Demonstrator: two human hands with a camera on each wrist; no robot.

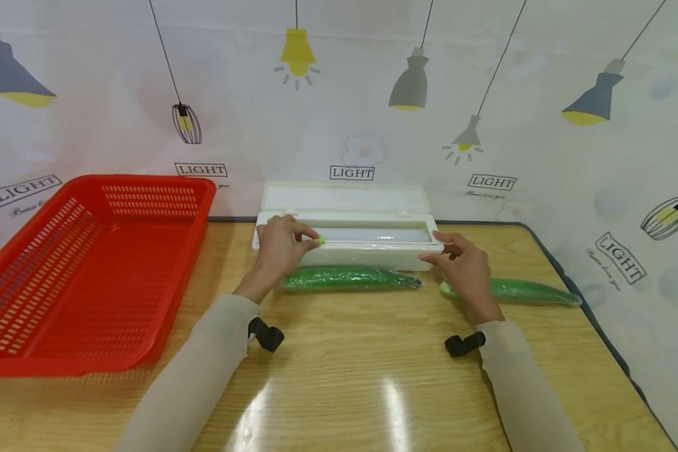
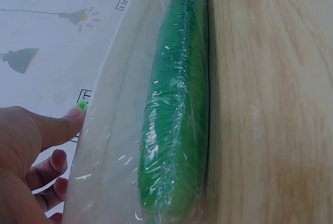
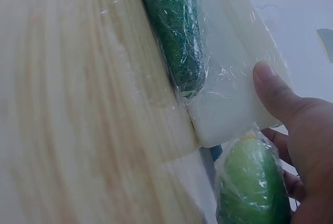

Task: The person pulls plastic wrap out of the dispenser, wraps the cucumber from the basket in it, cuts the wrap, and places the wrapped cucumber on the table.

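Note:
A long white cling film dispenser (image 1: 350,256) stands against the wall with its lid (image 1: 344,198) raised and a pale roll (image 1: 367,235) inside. My left hand (image 1: 280,246) is at its left part, thumb and fingers pinching a small bright green slider (image 1: 321,240) on the front edge. At the right end, my right hand (image 1: 464,267) grips the dispenser between thumb and fingers. Along its front lies a green cucumber (image 2: 177,94) covered in clear film, which spreads over the dispenser's front face. A second film-wrapped cucumber (image 3: 252,182) lies beside the right hand, partly hidden by it in the head view.
A red perforated plastic basket (image 1: 118,251) stands on the left of the wooden table (image 1: 350,364). A wall covering (image 1: 350,125) printed with lamps rises behind the table and along its right edge.

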